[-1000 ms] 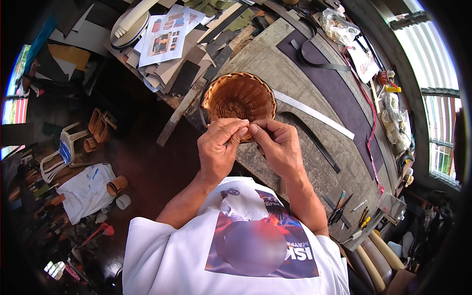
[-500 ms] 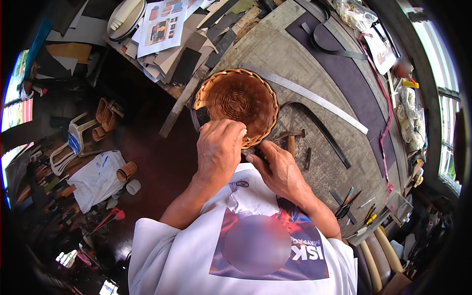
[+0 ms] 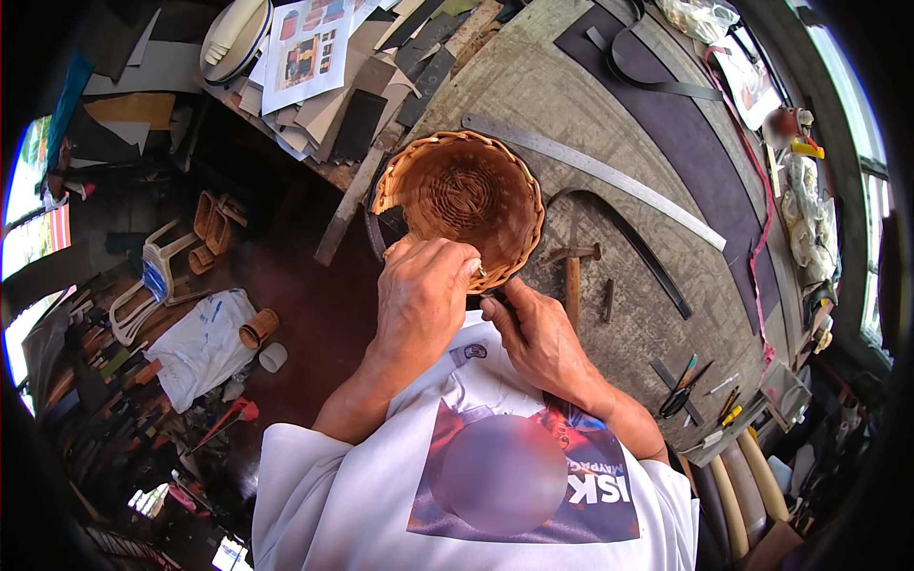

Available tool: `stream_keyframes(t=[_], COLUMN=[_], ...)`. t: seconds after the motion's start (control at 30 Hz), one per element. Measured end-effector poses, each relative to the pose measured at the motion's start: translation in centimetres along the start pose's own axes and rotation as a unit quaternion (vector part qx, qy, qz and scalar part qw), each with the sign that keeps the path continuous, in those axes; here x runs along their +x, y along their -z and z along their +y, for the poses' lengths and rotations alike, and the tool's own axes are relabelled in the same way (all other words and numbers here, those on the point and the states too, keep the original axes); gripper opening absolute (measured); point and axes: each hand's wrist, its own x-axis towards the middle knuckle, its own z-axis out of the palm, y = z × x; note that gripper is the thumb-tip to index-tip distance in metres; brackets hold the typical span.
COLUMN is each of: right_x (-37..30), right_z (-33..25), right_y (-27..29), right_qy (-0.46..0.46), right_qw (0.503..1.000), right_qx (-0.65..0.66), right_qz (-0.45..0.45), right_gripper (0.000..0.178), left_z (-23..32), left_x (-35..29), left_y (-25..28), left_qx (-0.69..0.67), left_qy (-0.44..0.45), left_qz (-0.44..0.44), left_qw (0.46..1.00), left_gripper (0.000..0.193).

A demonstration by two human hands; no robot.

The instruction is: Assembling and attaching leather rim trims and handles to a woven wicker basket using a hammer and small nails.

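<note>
A round brown wicker basket (image 3: 464, 195) with a braided rim lies tipped so that its inside faces me. Along its outer left side runs a dark band (image 3: 374, 221). My left hand (image 3: 425, 285) is closed over the near left rim, and a small pale bit I cannot make out shows at its fingertips. Bent against the near outer side is my right hand (image 3: 543, 333), its thumb and fingers closed on the basket wall just below the rim. A little of the dark band shows between the hands; the fingertips are partly hidden.
Right of the basket, a hammer (image 3: 573, 285), a black strap (image 3: 628, 243) and a metal ruler (image 3: 595, 171) lie on the worn table (image 3: 657, 314). Scissors (image 3: 678, 398) rest at the near right. Paper and leather scraps (image 3: 357, 124) pile up at the back left.
The whole view has shifted slightly, so more of the hammer shows beside the right hand. Both hands keep nearly the same hold on the basket.
</note>
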Motion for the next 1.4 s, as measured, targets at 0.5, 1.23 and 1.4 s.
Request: stream_keyframes(t=[0.5,1.23,1.4], right_x=[0.0,-0.5,-0.3], right_z=[0.4,-0.7,-0.3], right_y=[-0.3,-1.1,-1.9], right_qy=[0.028,0.052,0.091], right_qw=[0.999,0.989,0.977], right_qx=[-0.011,-0.100,-0.137], right_qz=[0.028,0.092,0.132], right_gripper=[0.021,0.012,0.010], left_z=[-0.2,-1.8,-1.8], left_x=[0.2,0.1,-0.1], left_y=[0.2,2.2,1.9], left_qx=[0.003,-0.089,-0.107], left_qy=[-0.001,-0.072,-0.056], left_qz=[-0.008,-0.115,-0.097], left_qw=[1.000,0.987,0.988], left_gripper=[0.005,0.043,0.040])
